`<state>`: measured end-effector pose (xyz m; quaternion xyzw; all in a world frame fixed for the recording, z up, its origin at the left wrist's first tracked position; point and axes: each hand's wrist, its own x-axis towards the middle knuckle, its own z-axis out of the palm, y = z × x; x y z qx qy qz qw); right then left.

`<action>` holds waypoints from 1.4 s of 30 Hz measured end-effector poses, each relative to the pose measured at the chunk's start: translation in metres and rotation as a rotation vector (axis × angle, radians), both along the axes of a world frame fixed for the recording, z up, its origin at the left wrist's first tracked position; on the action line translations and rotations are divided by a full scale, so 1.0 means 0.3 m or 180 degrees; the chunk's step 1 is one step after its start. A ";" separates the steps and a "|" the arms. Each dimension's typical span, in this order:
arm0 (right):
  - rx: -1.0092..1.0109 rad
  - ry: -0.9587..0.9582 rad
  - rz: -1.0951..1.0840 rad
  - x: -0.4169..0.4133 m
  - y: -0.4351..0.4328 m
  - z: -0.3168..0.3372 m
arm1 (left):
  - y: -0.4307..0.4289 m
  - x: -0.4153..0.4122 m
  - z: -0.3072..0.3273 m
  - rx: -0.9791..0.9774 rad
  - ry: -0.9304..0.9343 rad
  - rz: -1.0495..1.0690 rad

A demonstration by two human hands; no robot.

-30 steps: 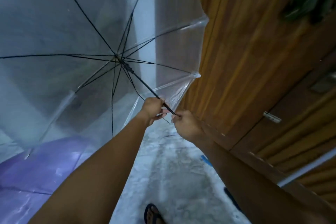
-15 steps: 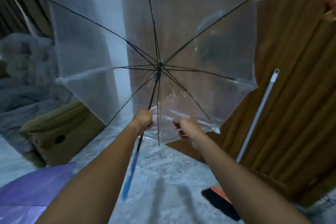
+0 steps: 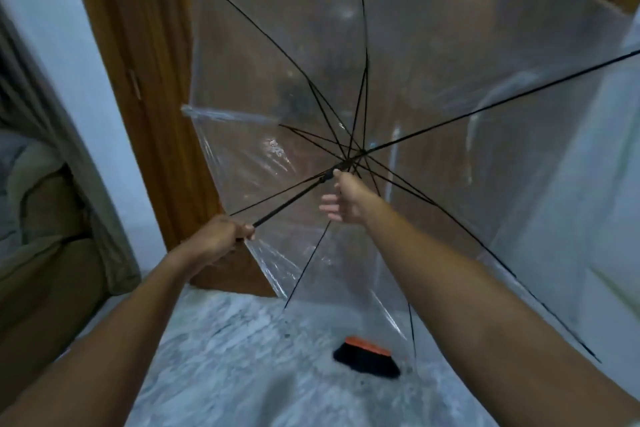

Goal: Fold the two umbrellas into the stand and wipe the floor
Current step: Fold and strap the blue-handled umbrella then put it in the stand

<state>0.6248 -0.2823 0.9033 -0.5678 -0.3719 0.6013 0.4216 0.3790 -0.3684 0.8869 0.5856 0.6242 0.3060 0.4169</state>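
Observation:
A clear plastic umbrella (image 3: 433, 87) with black ribs is spread open in front of me, its inside facing me. My left hand (image 3: 221, 236) is closed around the lower end of its black shaft (image 3: 294, 196). My right hand (image 3: 343, 201) reaches up the shaft with fingers spread, its fingertips touching the runner near the hub where the ribs meet. The purple umbrella and the stand are out of view.
A broom head (image 3: 367, 359) with black bristles and an orange top lies on the grey marbled floor (image 3: 242, 357) under the canopy. A wooden door frame (image 3: 145, 97) stands behind the umbrella. A brown couch (image 3: 45, 253) under a grey cover sits at the left.
The view has swung right, so the purple umbrella has left the frame. My right hand has let go near the canopy edge and moved up the shaft to the runner. The left hand keeps its hold.

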 end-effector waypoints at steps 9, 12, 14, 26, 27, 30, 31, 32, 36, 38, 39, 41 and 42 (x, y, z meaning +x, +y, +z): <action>0.0769 0.1191 -0.1901 0.290 0.004 0.114 | 0.100 0.259 0.115 0.0111 -0.0005 -0.1276; 0.0746 0.1087 -0.2088 0.380 -0.006 0.160 | 0.130 0.348 0.146 0.0117 0.0385 -0.1816; 0.0814 0.1022 -0.2168 0.435 -0.026 0.185 | 0.150 0.408 0.155 0.0238 0.0665 -0.2280; 0.0894 0.0681 -0.3288 0.930 -0.184 0.152 | 0.261 0.939 0.112 0.1156 0.0272 -0.3177; 0.0922 0.0648 -0.3322 0.984 -0.174 0.157 | 0.286 0.994 0.110 0.1160 0.0216 -0.3188; 0.0886 0.0513 -0.3298 1.157 -0.124 0.166 | 0.359 1.168 0.092 0.1057 0.0049 -0.3229; 0.0875 0.0482 -0.3288 1.218 -0.103 0.168 | 0.379 1.229 0.089 0.1045 0.0050 -0.3237; 0.0834 0.0443 -0.3278 1.277 -0.080 0.165 | 0.398 1.286 0.082 0.1046 0.0058 -0.3217; 0.0761 0.0495 -0.3211 1.475 0.036 0.153 | 0.456 1.480 0.072 0.1191 0.0082 -0.2989; 0.0872 0.0714 -0.3294 1.548 0.109 0.149 | 0.470 1.555 0.072 0.1266 0.0119 -0.2840; 0.0883 0.0784 -0.3319 1.572 0.146 0.149 | 0.472 1.585 0.075 0.1268 0.0152 -0.2757; 0.0859 0.0882 -0.3313 1.596 0.216 0.151 | 0.482 1.633 0.084 0.1202 0.0194 -0.2592; 0.0888 0.0960 -0.3316 1.600 0.248 0.153 | 0.491 1.651 0.092 0.1137 0.0184 -0.2524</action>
